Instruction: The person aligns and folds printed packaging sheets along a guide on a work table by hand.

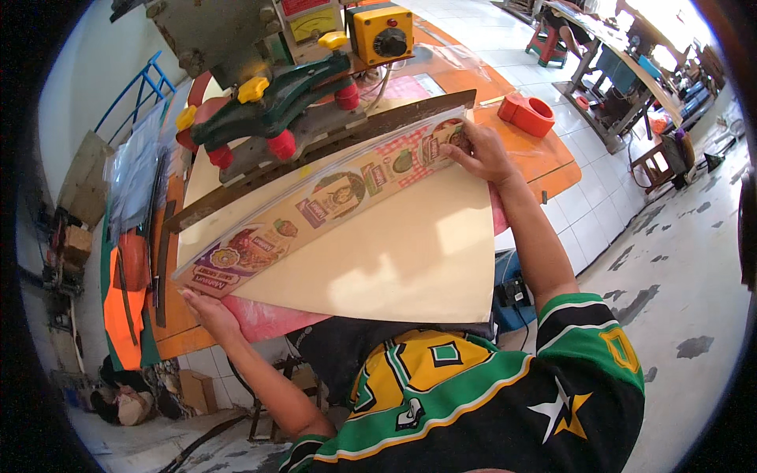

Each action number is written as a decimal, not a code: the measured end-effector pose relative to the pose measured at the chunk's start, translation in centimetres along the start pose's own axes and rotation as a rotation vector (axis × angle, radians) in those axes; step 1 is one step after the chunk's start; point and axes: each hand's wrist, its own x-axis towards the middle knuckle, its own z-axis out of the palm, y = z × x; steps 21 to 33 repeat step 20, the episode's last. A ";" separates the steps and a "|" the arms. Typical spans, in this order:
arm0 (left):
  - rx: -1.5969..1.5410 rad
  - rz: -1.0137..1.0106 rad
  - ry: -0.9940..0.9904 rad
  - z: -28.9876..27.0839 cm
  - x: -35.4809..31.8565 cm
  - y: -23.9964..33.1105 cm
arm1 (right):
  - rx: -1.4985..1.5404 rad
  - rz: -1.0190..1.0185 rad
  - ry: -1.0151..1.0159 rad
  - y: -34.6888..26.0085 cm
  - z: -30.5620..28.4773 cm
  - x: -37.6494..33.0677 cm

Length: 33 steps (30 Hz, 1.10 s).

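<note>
A long, flat strip (315, 203), printed with colourful food pictures and edged with clear film, stretches slantwise between my hands. At its near left end my left hand (211, 317) grips the lower corner, fingers partly hidden beneath. My right hand (482, 154) is closed on the far right end, thumb on top and fingers curled at the edge. The strip's far edge lies along a long dark metal bar (418, 110) of a press machine. Beneath the strip is a large cream sheet (394, 244), with a pink sheet (272, 318) showing under it.
Over the bar stands the machine's green clamp arm (276, 110) with red and yellow knobs. A yellow control box (382, 35) sits behind it. On the orange table (544, 154) rests a red tape-like ring (527, 115). Clear plastic sheets (138, 173) hang at the left edge.
</note>
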 end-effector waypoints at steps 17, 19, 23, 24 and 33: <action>-0.186 -0.122 0.124 -2.1 1.7 -1.5 | 0.184 0.080 0.070 1.7 -0.8 -0.1; -0.226 -0.102 0.053 -1.9 1.5 -1.4 | 0.258 0.069 0.128 1.3 -0.8 -0.1; -0.261 -0.079 -0.021 -1.4 1.3 -0.9 | 0.259 0.062 0.125 1.2 -0.7 0.1; -0.261 -0.079 -0.021 -1.4 1.3 -0.9 | 0.259 0.062 0.125 1.2 -0.7 0.1; -0.261 -0.079 -0.021 -1.4 1.3 -0.9 | 0.259 0.062 0.125 1.2 -0.7 0.1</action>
